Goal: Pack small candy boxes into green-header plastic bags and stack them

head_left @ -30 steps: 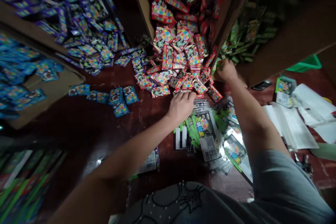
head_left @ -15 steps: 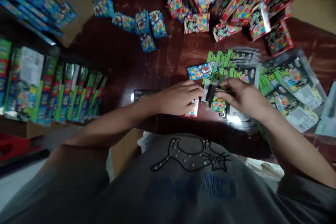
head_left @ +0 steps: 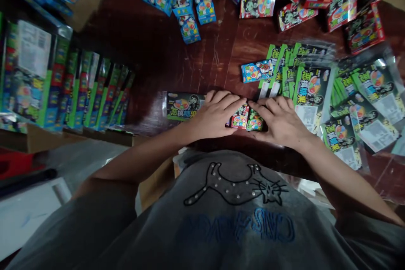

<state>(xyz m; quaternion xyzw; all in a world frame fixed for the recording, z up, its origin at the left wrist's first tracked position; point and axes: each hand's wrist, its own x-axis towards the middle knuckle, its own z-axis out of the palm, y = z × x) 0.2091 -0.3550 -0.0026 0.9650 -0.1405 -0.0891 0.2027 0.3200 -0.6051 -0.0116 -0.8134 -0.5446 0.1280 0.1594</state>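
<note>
My left hand is closed over the right part of a long black-and-green candy packet in a clear sleeve and presses against a small red candy box. Beside that box stands a small green candy box, touching it. Around its right side, my right hand is closed, thumb and fingers on the box. The two hands squeeze the boxes together on the dark table. What lies under my left palm is hidden.
Black-and-green flat packets pile up at right, a blue candy box at their left edge. Red boxes heap at the back right; blue boxes lie at the back. Filled packs stand in a row at left.
My right hand has moved from the flat packets to the left and now rests against the green box, next to the red one. The camera view has shifted a little.
</note>
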